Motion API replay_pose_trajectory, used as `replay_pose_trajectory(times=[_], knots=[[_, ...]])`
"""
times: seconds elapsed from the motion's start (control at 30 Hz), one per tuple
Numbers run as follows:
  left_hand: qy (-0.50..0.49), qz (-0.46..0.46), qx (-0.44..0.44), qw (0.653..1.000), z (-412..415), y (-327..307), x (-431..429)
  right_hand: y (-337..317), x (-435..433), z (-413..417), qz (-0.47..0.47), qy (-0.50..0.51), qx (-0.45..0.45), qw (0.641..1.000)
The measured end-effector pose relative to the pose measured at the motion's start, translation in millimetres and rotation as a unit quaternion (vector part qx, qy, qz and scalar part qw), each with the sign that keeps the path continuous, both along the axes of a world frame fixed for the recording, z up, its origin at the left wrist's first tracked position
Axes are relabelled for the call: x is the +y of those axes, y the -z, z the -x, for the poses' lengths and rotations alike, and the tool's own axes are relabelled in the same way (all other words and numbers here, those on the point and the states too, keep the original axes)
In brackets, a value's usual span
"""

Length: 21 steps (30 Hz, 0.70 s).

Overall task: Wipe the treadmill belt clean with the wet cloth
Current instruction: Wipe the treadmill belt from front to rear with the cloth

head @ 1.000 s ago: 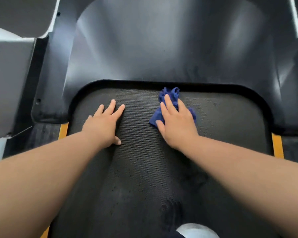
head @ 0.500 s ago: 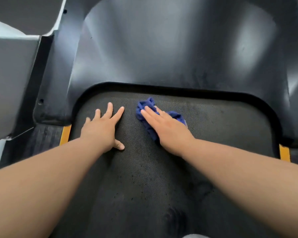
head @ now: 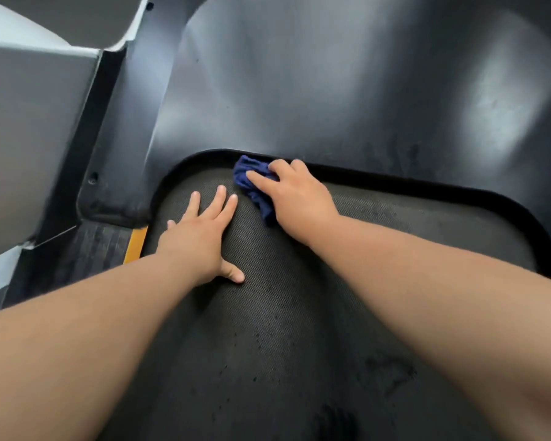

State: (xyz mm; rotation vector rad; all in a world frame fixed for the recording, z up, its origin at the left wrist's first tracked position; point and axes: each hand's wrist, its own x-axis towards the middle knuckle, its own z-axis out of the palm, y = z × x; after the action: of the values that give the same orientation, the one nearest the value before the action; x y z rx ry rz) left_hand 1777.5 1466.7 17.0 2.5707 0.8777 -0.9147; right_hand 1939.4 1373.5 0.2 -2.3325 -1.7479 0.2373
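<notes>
Treadmill belt [head: 283,313], black textured rubber: far edge under wipe.
Right hand [head: 299,198]: grip curled on crumpled blue wet cloth [head: 252,181].
Left hand [head: 198,240]: grip spread flat, probably bracing.

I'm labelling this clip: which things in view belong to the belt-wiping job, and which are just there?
Job: blue cloth, treadmill belt, right hand on the cloth, left hand flat on the belt.
Just there: black motor cover, yellow strip, side rail, grey panel.
</notes>
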Motion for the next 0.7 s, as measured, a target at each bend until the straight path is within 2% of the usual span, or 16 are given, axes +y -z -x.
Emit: replay_pose_trajectory(times=[0.07, 0.17, 0.27, 0.33, 0.47, 0.53, 0.6, 0.7], knots=[[-0.002, 0.011, -0.003, 1.0, 0.2, -0.1, 1.8, -1.0, 1.6, -4.6, 0.031, 0.016, -0.014, 0.999], [-0.008, 0.026, -0.003, 1.0, 0.6, -1.2, 2.4, 1.8, -49.2, -29.6, -0.001, 0.087, -0.012, 0.996], [-0.008, 0.027, -0.002, 1.0, 0.0, 0.7, 0.8, 1.0, -92.6, -48.9, 0.047, 0.154, -0.027, 0.986], [-0.012, 0.029, -0.001, 1.0, -1.2, -0.5, 1.3, -4.4, -77.5, -41.3, 0.042, 0.147, -0.033, 0.988], [-0.015, 0.026, -0.004, 1.0, -1.1, 0.6, 1.1, -11.0, 0.5, 0.2, 0.009, 0.04, -0.023, 0.999], [-0.017, 0.028, -0.004, 0.999, 0.0, 1.2, 2.1, -13.8, 22.7, 7.5, 0.026, 0.008, -0.03, 0.999], [-0.019, 0.033, -0.006, 0.999, 0.5, 0.7, 2.4, -10.2, 7.5, -4.4, 0.045, 0.016, -0.03, 0.998], [-0.018, 0.03, -0.011, 0.999, 1.5, 2.1, 2.8, -2.8, -62.7, -41.6, 0.008, 0.096, -0.045, 0.994]])
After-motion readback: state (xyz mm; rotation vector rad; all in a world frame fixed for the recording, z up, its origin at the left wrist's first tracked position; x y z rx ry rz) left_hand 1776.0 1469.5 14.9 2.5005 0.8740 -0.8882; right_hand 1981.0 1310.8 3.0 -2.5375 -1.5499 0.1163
